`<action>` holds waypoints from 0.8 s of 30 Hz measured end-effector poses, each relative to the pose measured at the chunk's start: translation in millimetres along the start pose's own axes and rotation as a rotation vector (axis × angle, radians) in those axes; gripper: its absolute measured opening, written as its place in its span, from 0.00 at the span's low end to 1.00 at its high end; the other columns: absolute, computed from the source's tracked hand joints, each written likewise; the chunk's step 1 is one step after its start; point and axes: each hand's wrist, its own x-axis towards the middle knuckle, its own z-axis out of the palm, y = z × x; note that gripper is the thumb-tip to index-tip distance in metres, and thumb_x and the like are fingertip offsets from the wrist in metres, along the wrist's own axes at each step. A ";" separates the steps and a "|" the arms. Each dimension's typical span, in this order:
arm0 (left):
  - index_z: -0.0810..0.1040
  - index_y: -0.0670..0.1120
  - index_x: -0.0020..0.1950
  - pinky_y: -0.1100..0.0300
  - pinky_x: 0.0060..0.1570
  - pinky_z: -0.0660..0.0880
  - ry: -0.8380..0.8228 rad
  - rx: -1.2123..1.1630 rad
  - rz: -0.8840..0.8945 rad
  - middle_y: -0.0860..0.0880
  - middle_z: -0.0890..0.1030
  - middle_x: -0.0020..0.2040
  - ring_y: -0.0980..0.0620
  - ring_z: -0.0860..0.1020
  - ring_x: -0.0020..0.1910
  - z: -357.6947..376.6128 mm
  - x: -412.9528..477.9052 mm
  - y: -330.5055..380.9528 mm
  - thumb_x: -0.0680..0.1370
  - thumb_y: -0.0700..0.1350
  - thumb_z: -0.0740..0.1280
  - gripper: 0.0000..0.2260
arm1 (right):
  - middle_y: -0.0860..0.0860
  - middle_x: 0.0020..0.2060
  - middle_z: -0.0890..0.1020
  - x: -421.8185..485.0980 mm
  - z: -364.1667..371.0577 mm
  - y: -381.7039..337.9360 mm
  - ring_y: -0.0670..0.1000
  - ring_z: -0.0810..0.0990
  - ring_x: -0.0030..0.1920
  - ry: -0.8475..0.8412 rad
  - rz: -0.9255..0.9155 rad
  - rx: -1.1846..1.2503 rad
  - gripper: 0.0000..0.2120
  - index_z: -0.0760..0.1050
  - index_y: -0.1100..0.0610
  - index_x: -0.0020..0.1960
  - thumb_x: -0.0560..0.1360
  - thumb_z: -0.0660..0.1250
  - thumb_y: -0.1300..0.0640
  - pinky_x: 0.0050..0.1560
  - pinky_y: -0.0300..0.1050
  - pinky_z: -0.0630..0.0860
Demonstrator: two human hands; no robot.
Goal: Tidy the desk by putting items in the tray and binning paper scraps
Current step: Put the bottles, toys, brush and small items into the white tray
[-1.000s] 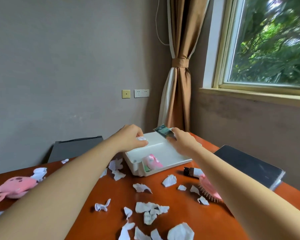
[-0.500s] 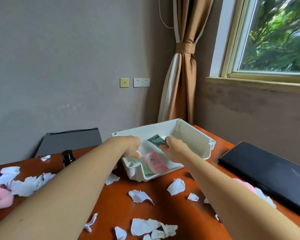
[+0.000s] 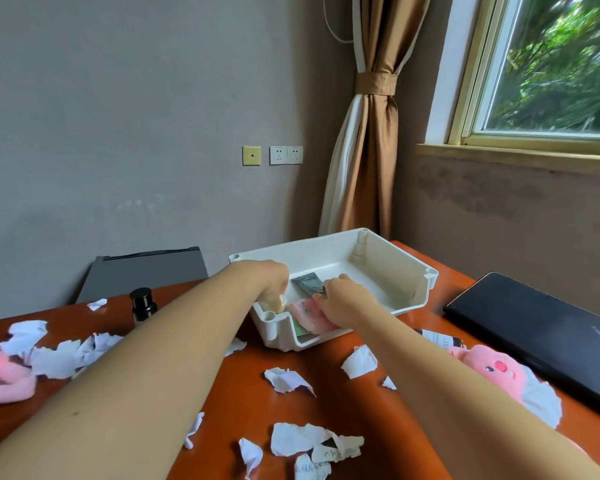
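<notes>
A white tray point(image 3: 392, 261) stands at the far middle of the orange desk point(image 3: 243, 393). Both my hands are inside its near end. My left hand point(image 3: 269, 280) is curled at the tray's left corner, fingers closed on a small white object point(image 3: 283, 299). My right hand point(image 3: 343, 303) pinches the near end of a dark green packet point(image 3: 307, 284), which lies flat on the tray floor. A pink item point(image 3: 303, 315) and a green card lie under my right hand in the tray. Torn white paper scraps point(image 3: 288, 379) are scattered over the desk.
A black-capped bottle point(image 3: 142, 303) stands left of my left arm. Pink plush toys lie at the left edge point(image 3: 0, 375) and at the right point(image 3: 496, 370). A small labelled bottle point(image 3: 437, 337) and a black tablet point(image 3: 548, 334) are on the right. A grey cabinet point(image 3: 146, 271) stands behind the desk.
Both hands have dropped from above the tray's rim down into it. The dark packet went from held in the air to lying on the tray floor. My view moved closer.
</notes>
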 end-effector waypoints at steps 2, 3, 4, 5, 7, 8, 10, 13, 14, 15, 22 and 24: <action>0.75 0.42 0.63 0.58 0.47 0.71 0.008 -0.026 -0.001 0.43 0.78 0.61 0.44 0.75 0.50 -3.5 -5.1 0.8 0.79 0.47 0.62 0.15 | 0.57 0.59 0.73 -2.2 -3.4 -1.0 0.58 0.75 0.59 -0.012 0.005 -0.007 0.21 0.70 0.58 0.67 0.80 0.52 0.47 0.57 0.51 0.72; 0.75 0.42 0.63 0.57 0.49 0.71 0.016 -0.045 0.001 0.43 0.77 0.62 0.44 0.75 0.53 -6.3 -9.1 1.7 0.80 0.46 0.59 0.15 | 0.57 0.59 0.74 -3.8 -6.5 -1.4 0.58 0.75 0.59 -0.020 0.009 -0.002 0.21 0.70 0.58 0.66 0.80 0.53 0.47 0.57 0.50 0.72; 0.74 0.42 0.65 0.56 0.52 0.71 0.030 -0.062 0.005 0.43 0.76 0.63 0.44 0.75 0.57 -9.8 -14.1 2.8 0.81 0.46 0.57 0.15 | 0.57 0.59 0.75 -5.9 -11.1 -2.1 0.57 0.75 0.58 -0.022 0.009 0.003 0.20 0.70 0.58 0.66 0.80 0.53 0.48 0.56 0.49 0.72; 0.73 0.42 0.66 0.55 0.55 0.71 0.047 -0.076 0.013 0.43 0.74 0.65 0.43 0.74 0.60 -13.7 -19.6 4.2 0.82 0.46 0.55 0.16 | 0.57 0.60 0.75 -9.1 -17.2 -2.6 0.57 0.75 0.58 -0.019 0.007 0.005 0.20 0.70 0.58 0.65 0.80 0.53 0.49 0.57 0.49 0.73; 0.72 0.42 0.67 0.53 0.60 0.69 0.077 -0.091 0.033 0.43 0.73 0.66 0.43 0.72 0.63 -22.0 -32.6 7.1 0.82 0.46 0.54 0.17 | 0.57 0.60 0.76 -16.0 -31.8 -3.5 0.57 0.76 0.58 -0.004 0.007 0.007 0.19 0.70 0.59 0.65 0.80 0.54 0.50 0.59 0.50 0.75; 0.72 0.42 0.66 0.53 0.61 0.69 0.091 -0.097 0.044 0.44 0.73 0.66 0.43 0.73 0.63 -26.0 -40.1 8.7 0.82 0.47 0.54 0.17 | 0.57 0.60 0.76 -19.7 -39.7 -3.7 0.58 0.76 0.58 0.006 0.005 0.012 0.19 0.70 0.60 0.65 0.80 0.55 0.51 0.59 0.51 0.75; 0.73 0.43 0.66 0.53 0.60 0.69 0.116 -0.110 0.066 0.44 0.74 0.66 0.44 0.73 0.62 -32.9 -57.0 13.3 0.82 0.47 0.54 0.16 | 0.58 0.61 0.77 -29.6 -56.9 -3.8 0.58 0.77 0.59 0.010 0.008 0.033 0.19 0.70 0.60 0.66 0.80 0.55 0.51 0.60 0.52 0.75; 0.72 0.44 0.67 0.55 0.60 0.68 0.150 -0.156 0.103 0.44 0.73 0.67 0.45 0.72 0.63 -38.1 -89.6 23.4 0.83 0.46 0.53 0.16 | 0.59 0.60 0.78 -50.3 -81.9 -4.5 0.59 0.78 0.57 -0.017 0.018 0.055 0.19 0.72 0.62 0.64 0.80 0.54 0.51 0.58 0.49 0.74; 0.72 0.45 0.67 0.55 0.60 0.67 0.159 -0.170 0.120 0.45 0.72 0.67 0.45 0.72 0.64 -37.8 -101.6 27.4 0.83 0.46 0.53 0.16 | 0.59 0.58 0.80 -59.0 -88.8 -4.9 0.58 0.79 0.55 -0.033 0.020 0.048 0.19 0.73 0.63 0.63 0.80 0.54 0.52 0.55 0.48 0.74; 0.72 0.46 0.67 0.55 0.59 0.67 0.165 -0.184 0.136 0.46 0.73 0.67 0.46 0.72 0.63 -36.7 -112.9 31.5 0.82 0.46 0.53 0.16 | 0.59 0.56 0.81 -69.2 -95.7 -5.4 0.58 0.80 0.52 -0.062 0.034 0.051 0.18 0.73 0.63 0.61 0.81 0.54 0.53 0.52 0.46 0.74; 0.73 0.51 0.66 0.55 0.60 0.70 0.203 -0.235 0.194 0.49 0.74 0.66 0.49 0.74 0.60 -25.2 -182.9 55.0 0.82 0.49 0.55 0.15 | 0.55 0.52 0.79 -145.2 -122.1 6.7 0.56 0.79 0.55 -0.155 0.020 -0.006 0.14 0.75 0.61 0.59 0.80 0.59 0.53 0.60 0.46 0.76; 0.74 0.52 0.64 0.57 0.55 0.71 0.216 -0.249 0.216 0.49 0.75 0.65 0.51 0.74 0.56 -21.8 -200.4 63.3 0.82 0.49 0.56 0.14 | 0.53 0.52 0.80 -163.9 -122.5 10.6 0.53 0.79 0.51 -0.165 -0.006 -0.052 0.15 0.75 0.59 0.61 0.80 0.59 0.52 0.62 0.45 0.75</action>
